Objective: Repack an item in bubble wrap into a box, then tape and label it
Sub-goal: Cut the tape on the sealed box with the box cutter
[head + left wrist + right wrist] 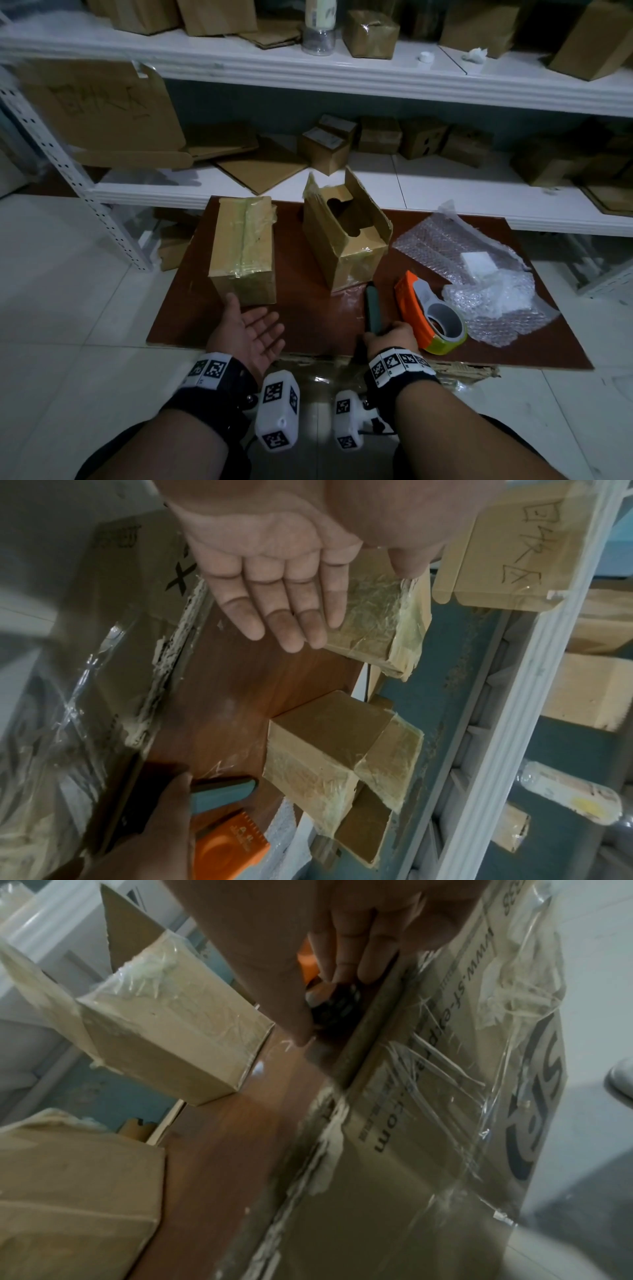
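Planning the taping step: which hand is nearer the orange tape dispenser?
Right. The right hand, gripping a dark tool, sits beside the tape dispenser; the open left hand is by the sealed box.

Black wristbands (219, 383) with square-coded white tags, white marker-printed camera blocks (277, 411) beneath both bare forearms.

Left hand (251, 334) palm-up, fingers (274, 610) straight and together; right hand (390, 337) palm-down, fingers (352, 953) curled.
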{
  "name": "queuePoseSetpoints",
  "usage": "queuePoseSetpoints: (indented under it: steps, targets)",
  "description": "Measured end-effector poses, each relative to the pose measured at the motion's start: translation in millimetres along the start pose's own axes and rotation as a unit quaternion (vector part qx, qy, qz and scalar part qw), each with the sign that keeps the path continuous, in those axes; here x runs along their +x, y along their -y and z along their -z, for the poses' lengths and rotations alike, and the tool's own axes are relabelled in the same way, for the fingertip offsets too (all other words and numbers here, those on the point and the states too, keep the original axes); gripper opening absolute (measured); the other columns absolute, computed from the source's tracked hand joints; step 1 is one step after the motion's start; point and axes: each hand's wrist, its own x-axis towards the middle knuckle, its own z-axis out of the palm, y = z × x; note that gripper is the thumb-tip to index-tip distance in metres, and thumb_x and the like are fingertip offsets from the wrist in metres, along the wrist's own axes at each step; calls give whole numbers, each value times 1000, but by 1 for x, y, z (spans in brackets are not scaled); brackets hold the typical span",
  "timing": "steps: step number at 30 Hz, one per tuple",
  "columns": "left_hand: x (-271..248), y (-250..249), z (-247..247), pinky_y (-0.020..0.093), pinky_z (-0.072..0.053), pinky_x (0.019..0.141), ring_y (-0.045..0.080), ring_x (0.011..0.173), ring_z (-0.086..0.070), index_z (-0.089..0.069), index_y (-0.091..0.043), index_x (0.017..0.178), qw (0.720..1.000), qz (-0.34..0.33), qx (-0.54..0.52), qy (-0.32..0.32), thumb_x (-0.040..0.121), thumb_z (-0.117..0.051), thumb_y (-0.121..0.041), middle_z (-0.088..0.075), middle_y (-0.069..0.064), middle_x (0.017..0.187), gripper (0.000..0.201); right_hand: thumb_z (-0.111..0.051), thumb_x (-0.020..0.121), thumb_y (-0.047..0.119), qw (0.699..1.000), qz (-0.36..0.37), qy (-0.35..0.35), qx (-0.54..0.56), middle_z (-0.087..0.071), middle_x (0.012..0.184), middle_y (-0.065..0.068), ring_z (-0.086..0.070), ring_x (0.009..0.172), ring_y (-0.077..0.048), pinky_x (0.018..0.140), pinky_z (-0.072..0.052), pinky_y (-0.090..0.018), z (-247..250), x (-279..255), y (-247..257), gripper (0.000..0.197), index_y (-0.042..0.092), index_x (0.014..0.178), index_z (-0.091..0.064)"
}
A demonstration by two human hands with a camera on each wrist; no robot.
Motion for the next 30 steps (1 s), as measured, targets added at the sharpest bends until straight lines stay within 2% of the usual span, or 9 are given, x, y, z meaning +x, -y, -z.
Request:
queuePoseSetpoints:
  steps: [2,4,7,10,14,18,23,26,30]
  targets:
    - [1,0,-1,45,-46,83,29,93,-62,-61,-9,101,1000,4,-3,1,94,-37,-69,-68,12,102,65,-76,80,29,1000,7,11,24,-67,117,-11,-61,94,-28,77,-44,-28,7,1,-1,58,10,130,-54]
    - [0,1,-3,43,-46,80,28,91,-62,-60,-9,101,1000,7,-1,9,94,-36,-68,-67,11,101,65,-73,84,29,998,17,20,58,-66,119,-12,-62,104,-30,82,-44,-27,14,-3,-2,50,9,127,-58]
    - [1,4,-5,40,-47,75,27,89,-61,-61,-9,101,1000,5,7,15,94,-36,-68,-67,11,100,64,-67,88,31,991,15,39,126,-72,97,-11,-68,89,-30,88,-55,-39,19,-8,-3,27,11,106,-69]
    - [1,7,-7,41,-47,75,27,90,-62,-61,-9,102,1000,6,13,15,94,-37,-68,-67,11,100,64,-52,97,22,955,-57,95,274,-64,71,-13,-60,56,-28,57,-56,-37,21,-10,-3,22,3,92,-63]
    - [0,12,-10,41,-47,74,28,90,-62,-61,-9,103,999,17,23,21,93,-38,-69,-68,11,100,65,-48,100,16,908,-123,145,372,-56,71,-12,-52,51,-22,37,-50,-26,27,-11,-2,20,-1,96,-58]
    - [-2,15,-12,42,-48,75,29,92,-62,-61,-10,104,999,24,36,26,93,-38,-69,-68,12,102,65,-47,103,13,867,-82,223,437,-69,82,-10,-66,51,-19,44,-57,-30,36,-20,-8,10,8,107,-56]
    - [-3,19,-12,41,-48,74,29,89,-62,-61,-9,105,998,22,44,25,93,-38,-69,-68,12,101,65,-47,100,-2,842,3,275,464,-75,96,-17,-74,75,-26,59,-60,-37,46,-23,-13,15,6,110,-55]
    - [-4,19,-14,41,-47,74,28,87,-62,-61,-9,104,998,20,45,26,93,-39,-68,-68,12,99,64,-49,97,-4,842,33,283,457,-75,96,-17,-72,73,-27,53,-56,-33,50,-25,-13,15,6,107,-52]
    - [-5,22,-17,40,-47,72,28,86,-62,-61,-9,105,998,19,48,29,93,-40,-68,-68,12,99,64,-48,98,0,829,62,304,465,-66,76,-12,-57,53,-21,42,-44,-24,52,-26,-10,12,8,105,-53]
